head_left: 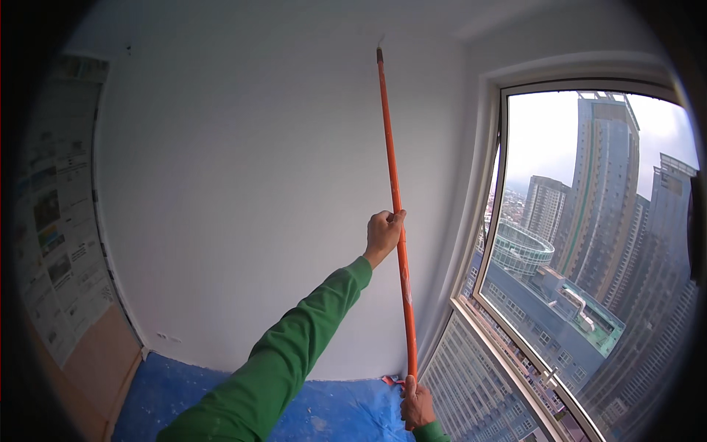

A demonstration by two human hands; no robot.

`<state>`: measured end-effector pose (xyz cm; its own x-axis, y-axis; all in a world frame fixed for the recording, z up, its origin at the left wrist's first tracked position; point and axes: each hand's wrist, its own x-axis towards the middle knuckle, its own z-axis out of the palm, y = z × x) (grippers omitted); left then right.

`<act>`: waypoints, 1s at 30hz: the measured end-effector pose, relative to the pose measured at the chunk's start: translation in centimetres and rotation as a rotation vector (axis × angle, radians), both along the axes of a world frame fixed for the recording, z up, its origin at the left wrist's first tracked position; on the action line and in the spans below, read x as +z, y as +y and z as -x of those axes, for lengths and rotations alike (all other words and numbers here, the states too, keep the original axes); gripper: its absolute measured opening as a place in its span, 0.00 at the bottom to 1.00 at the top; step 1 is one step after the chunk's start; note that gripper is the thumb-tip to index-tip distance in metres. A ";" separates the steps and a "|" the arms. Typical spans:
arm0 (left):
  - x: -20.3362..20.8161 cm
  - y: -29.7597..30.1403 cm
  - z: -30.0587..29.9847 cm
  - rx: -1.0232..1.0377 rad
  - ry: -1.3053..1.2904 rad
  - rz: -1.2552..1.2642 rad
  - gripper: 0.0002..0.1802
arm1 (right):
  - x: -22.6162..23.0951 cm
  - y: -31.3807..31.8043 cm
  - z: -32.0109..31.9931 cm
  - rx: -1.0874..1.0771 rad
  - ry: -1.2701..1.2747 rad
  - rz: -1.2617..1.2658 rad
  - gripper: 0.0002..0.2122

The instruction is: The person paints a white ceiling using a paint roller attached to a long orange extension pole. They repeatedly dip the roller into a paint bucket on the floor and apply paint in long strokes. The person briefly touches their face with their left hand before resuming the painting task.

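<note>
A long orange extension pole [390, 140] with worn, paint-marked patches rises in front of a pale wall. Its upper end has a dark tip [379, 55], from which a thin wire-like piece [381, 40] sticks up; whatever it carries cannot be made out against the wall. My left hand [384, 234], at the end of a green sleeve, is closed around the pole at mid-length. Lower down, my right hand [417, 404] grips the pole near its bottom end, just left of the window.
A large window [567, 243] with a pale frame fills the right side, towers showing outside. Blue sheeting [331, 409] covers the floor along the wall [243, 184]. At left stands a panel covered with printed paper [62, 250]. Wall sockets [168, 337] sit low.
</note>
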<state>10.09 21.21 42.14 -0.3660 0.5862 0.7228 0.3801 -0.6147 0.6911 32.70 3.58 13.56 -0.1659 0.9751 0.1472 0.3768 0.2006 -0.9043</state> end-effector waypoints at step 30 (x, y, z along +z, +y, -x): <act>-20.4 -4.5 -2.1 -0.124 -0.303 0.424 0.27 | -23.4 -23.0 -16.6 -0.100 -0.138 0.682 0.14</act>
<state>12.17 16.76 21.78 -0.4310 0.8559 0.2859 0.0674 -0.2854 0.9560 49.32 -19.47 -9.83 -0.0435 0.8538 -0.5188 0.4843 -0.4361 -0.7584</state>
